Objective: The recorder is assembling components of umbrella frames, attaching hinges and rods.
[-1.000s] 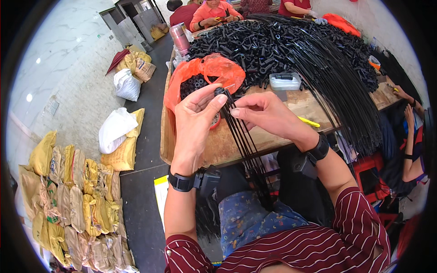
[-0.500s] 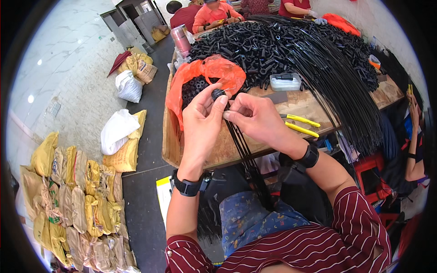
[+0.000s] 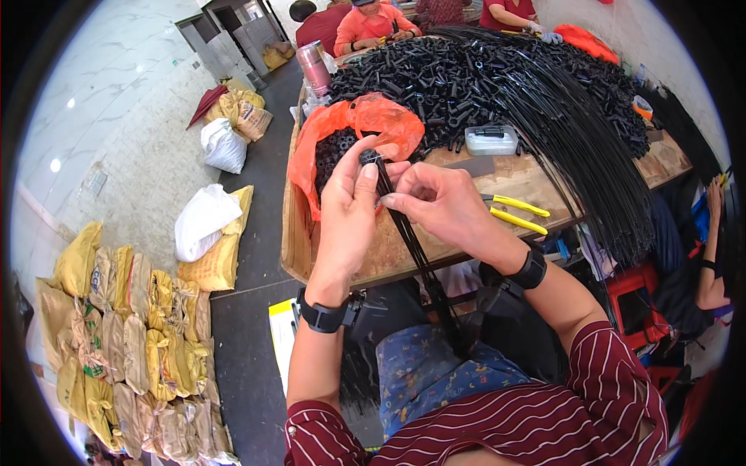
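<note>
Above the wooden worktop [image 3: 404,248], the left hand [image 3: 350,213] pinches a small black cap [image 3: 367,158] in a closed grip; the right hand [image 3: 439,203] grips thin black rods [image 3: 412,241] entering it, beside the orange bag [image 3: 365,120].

I see both forearms rising from the lower edge and meeting over the near edge of the bench [image 3: 388,256]. My left hand [image 3: 350,210] stands upright, back toward me, thumb and fingers pinched shut at the top, just this side of the bench's near edge. My right hand [image 3: 439,206] comes in from the right, palm turned down, its fingertips [image 3: 388,200] pressed together and touching the left thumb. Each wrist wears a dark band, the left one low and off the bench, the right one at the bench's edge. Both elbows are bent, striped sleeves at the upper arms.
</note>
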